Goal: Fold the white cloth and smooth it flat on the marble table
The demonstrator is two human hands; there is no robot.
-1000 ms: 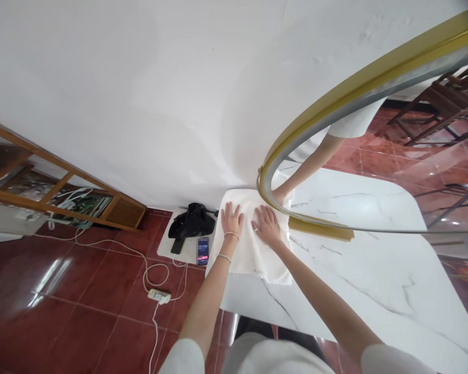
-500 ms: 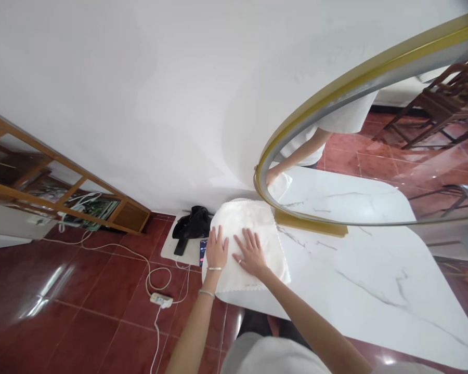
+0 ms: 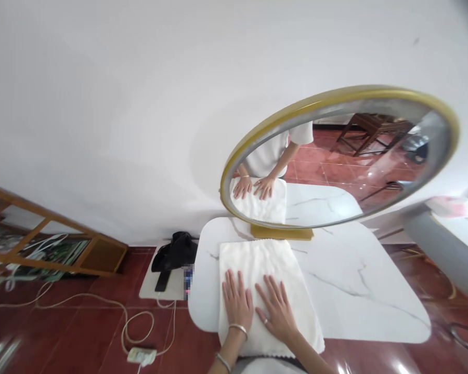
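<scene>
A white cloth (image 3: 257, 254) with a scalloped edge lies spread over the marble-patterned white table (image 3: 359, 291), its near end reaching the table's front edge. My left hand (image 3: 237, 301) rests flat on the cloth's left side, fingers spread, with bracelets at the wrist and forearm. To its right, my right hand (image 3: 276, 309) presses flat on the cloth too, fingers apart, a ring on one finger. Neither hand grasps anything. Behind the cloth stands the gold base (image 3: 283, 232) of a round gold-framed mirror (image 3: 315, 208), which reflects both hands and the cloth.
Left of the table, a low pale surface holds a black bag-like item (image 3: 176, 253) and a dark phone (image 3: 163, 281). A power strip (image 3: 142, 356) and cables lie on the red tiled floor (image 3: 81, 332). A wooden shelf unit (image 3: 105, 254) stands at far left.
The cloth has shifted right and nearer to me, away from the table's left end, and both hands have gone with it. The camera view has also turned, showing the whole mirror.
</scene>
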